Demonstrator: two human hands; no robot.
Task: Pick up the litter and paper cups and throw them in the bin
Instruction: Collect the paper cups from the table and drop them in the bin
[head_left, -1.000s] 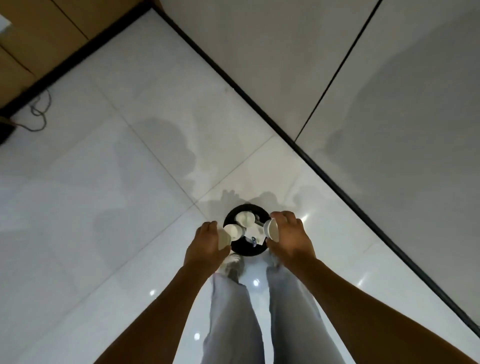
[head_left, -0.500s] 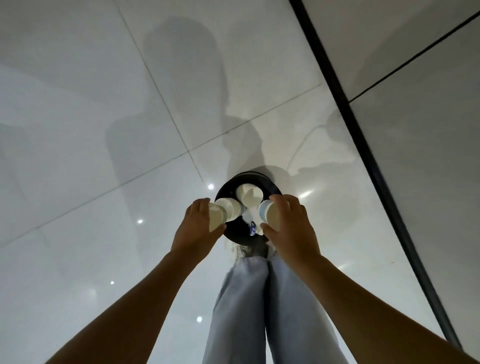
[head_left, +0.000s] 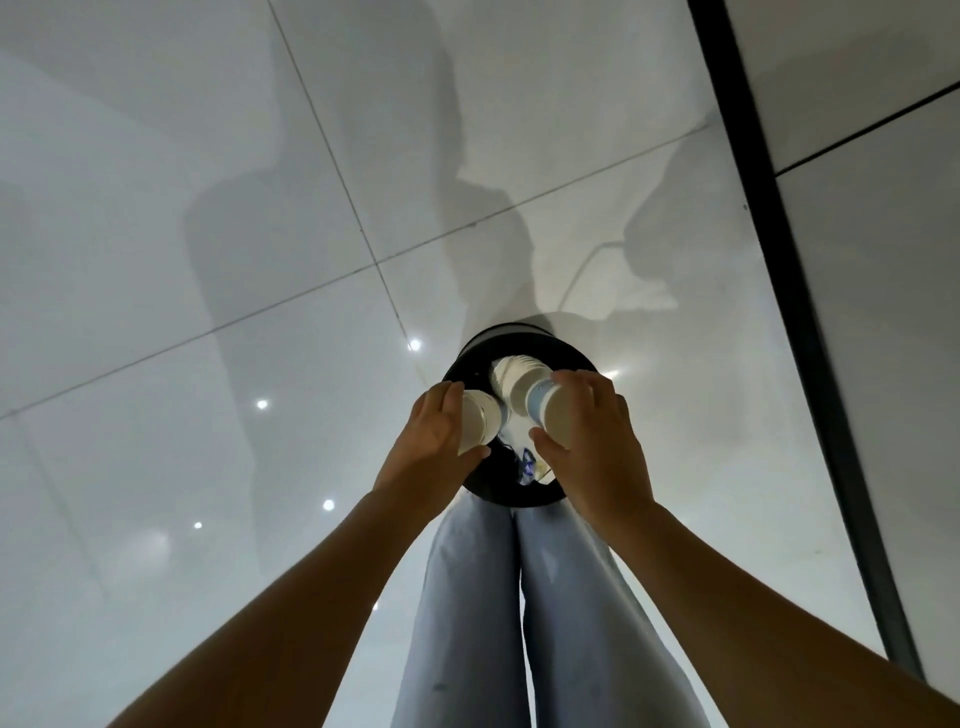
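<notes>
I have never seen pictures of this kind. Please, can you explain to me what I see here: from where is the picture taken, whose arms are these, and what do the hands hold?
There is no machine here. A person wears a wide-angle camera on the head, and it looks forward and down, so you see that person's own two arms and, below them, legs in light jeans.

The surface is a glossy pale tiled floor with a dark strip on the right. On the floor, in front of the legs, stands a round black bin.

The left hand has its grip round a white paper cup. The right hand holds another paper cup, which has a pale blue band. Both cups are over the bin's opening. Inside the bin lie more white cups and some small litter that is too small to identify.
</notes>
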